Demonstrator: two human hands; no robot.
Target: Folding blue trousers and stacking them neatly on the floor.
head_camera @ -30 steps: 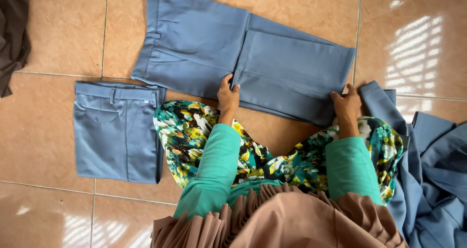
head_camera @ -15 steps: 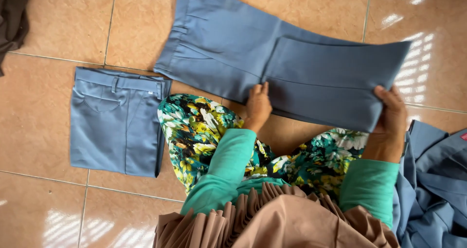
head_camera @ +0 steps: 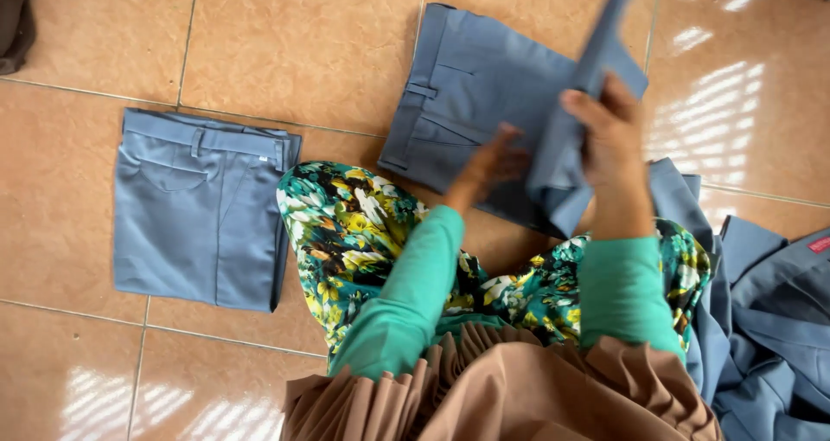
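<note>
A person sits on a tan tiled floor (head_camera: 303, 52), seen from above, folding a pair of blue-grey trousers (head_camera: 467, 86) that lies in the upper middle of the frame with its waistband toward the left. The right hand (head_camera: 609, 134), right of centre, has its fingers closed around the trouser legs and holds them lifted off the floor, so the cloth rises in a narrow fold toward the top edge of the frame. The left hand (head_camera: 493, 160), just left of it, rests on the flat upper part of the trousers; it is blurred, but its fingers seem spread and pressing down rather than gripping. Both arms wear teal sleeves (head_camera: 406, 294), and a floral skirt (head_camera: 346, 233) in green, yellow and white covers the lap at the centre. At the left of the frame a second pair of blue-grey trousers (head_camera: 203, 207) lies folded into a neat rectangle, just beside the skirt. A loose heap of blue-grey cloth (head_camera: 761, 320) fills the lower right corner.
</note>
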